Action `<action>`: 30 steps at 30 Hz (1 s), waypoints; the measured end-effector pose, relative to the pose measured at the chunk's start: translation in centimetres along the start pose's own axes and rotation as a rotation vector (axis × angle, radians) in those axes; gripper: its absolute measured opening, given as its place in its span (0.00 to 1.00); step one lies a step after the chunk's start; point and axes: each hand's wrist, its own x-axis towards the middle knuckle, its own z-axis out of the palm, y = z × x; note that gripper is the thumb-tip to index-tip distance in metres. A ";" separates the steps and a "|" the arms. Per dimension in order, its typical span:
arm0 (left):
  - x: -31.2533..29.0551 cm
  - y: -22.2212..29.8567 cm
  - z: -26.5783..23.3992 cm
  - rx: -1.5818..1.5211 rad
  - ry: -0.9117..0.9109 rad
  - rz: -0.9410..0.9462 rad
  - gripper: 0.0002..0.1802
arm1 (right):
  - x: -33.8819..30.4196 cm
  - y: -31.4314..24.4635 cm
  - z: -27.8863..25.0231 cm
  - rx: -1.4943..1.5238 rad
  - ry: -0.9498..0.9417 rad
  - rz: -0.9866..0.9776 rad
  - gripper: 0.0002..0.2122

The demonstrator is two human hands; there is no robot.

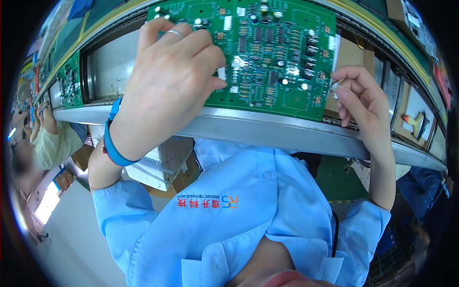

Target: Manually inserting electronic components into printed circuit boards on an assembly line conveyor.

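A green circuit board (296, 103) lies across the rails in front of me, populated with resistors, chips, capacitors and white connectors. My left hand (179, 71) is bent over the board's left part, with a ring and a blue wrist strap (111, 138) showing. Its fingers curl down toward the board, and their tips are mostly hidden, so anything in them cannot be made out. Just off the board's right edge, my right hand (361, 95) pinches a small pale component (335, 88) between thumb and fingers. The exact kind of that part is too small to tell.
A metal rail (239, 125) runs along my side of the line. Another green board (69, 83) sits farther left, near another person's hand (48, 119). On the right, a tool with a yellow and red handle (415, 123) lies on a pale surface. A white foam box (160, 165) stands below.
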 end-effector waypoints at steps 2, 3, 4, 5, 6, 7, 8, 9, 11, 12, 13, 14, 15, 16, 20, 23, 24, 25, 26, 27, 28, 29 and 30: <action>0.1 -0.3 -0.2 0.028 -0.051 0.036 0.13 | 0.4 0.0 -0.1 0.002 -0.003 -0.013 0.09; 0.3 -0.2 -0.2 0.029 -0.057 0.030 0.13 | 0.5 0.1 -0.1 0.001 0.009 -0.019 0.09; 0.6 -0.1 -0.3 0.029 -0.048 0.051 0.13 | 0.6 0.2 -0.1 0.012 0.016 -0.017 0.08; 0.8 0.0 -0.5 0.030 -0.039 0.073 0.14 | 0.8 0.3 0.0 0.014 0.010 -0.017 0.08; 1.0 0.0 -0.6 0.029 -0.040 0.073 0.14 | 0.8 0.3 -0.1 0.005 0.010 -0.016 0.07; 1.2 0.0 -0.7 0.050 -0.067 0.086 0.14 | 0.7 0.3 -0.2 -0.004 0.012 -0.016 0.07; 1.4 0.1 -0.8 0.071 -0.092 0.101 0.14 | 0.7 0.3 -0.2 -0.005 0.013 -0.016 0.07; 1.6 0.2 -0.8 0.072 -0.093 0.101 0.14 | 0.6 0.2 -0.2 -0.002 0.014 -0.016 0.06; 1.8 0.5 -0.8 0.110 -0.089 0.127 0.14 | 0.5 0.1 -0.1 0.001 0.020 -0.016 0.06; 2.0 0.6 -0.8 0.105 -0.085 0.135 0.14 | 0.3 0.1 -0.1 0.000 0.032 -0.004 0.06; 2.2 0.7 -0.9 0.124 -0.113 0.138 0.14 | 0.2 0.0 0.0 -0.001 0.046 0.009 0.05; 2.3 0.8 -0.9 0.143 -0.139 0.141 0.15 | 0.1 0.0 0.2 -0.004 0.057 0.013 0.05; 2.3 0.8 -1.0 0.134 -0.130 0.153 0.15 | 0.1 -0.1 0.5 -0.006 0.056 -0.005 0.05; 2.1 0.8 -1.0 0.156 -0.155 0.136 0.15 | 0.2 -0.1 0.7 -0.007 0.055 -0.023 0.05; 1.5 -0.1 -1.8 0.112 -0.106 0.099 0.16 | 0.1 0.1 0.5 -0.112 0.070 -0.031 0.06; 1.1 -1.4 -2.0 0.070 -0.042 0.037 0.17 | 0.5 0.9 0.8 -0.138 0.093 -0.105 0.07; 0.9 -1.7 -2.1 0.057 -0.016 -0.003 0.16 | 0.5 0.7 0.9 -0.143 0.090 -0.106 0.07; 0.7 -2.0 -2.2 0.044 0.012 -0.044 0.16 | 0.5 0.5 0.9 -0.153 0.091 -0.098 0.07; 0.6 -2.3 -2.4 0.031 0.019 -0.063 0.16 | 0.6 0.2 0.9 -0.164 0.092 -0.090 0.08; 0.5 -2.6 -2.4 0.029 0.024 -0.068 0.16 | 0.7 0.1 1.0 -0.171 0.089 -0.091 0.08; 0.4 -2.9 -2.6 0.017 0.035 -0.065 0.15 | 0.8 0.0 1.1 -0.218 0.094 -0.090 0.08; 0.4 -3.3 -2.7 0.006 0.050 -0.062 0.15 | 1.0 -0.3 1.2 -0.267 0.100 -0.092 0.08; 0.3 -3.5 -2.8 0.009 0.068 -0.064 0.15 | 0.9 -0.5 1.3 -0.280 0.104 -0.103 0.08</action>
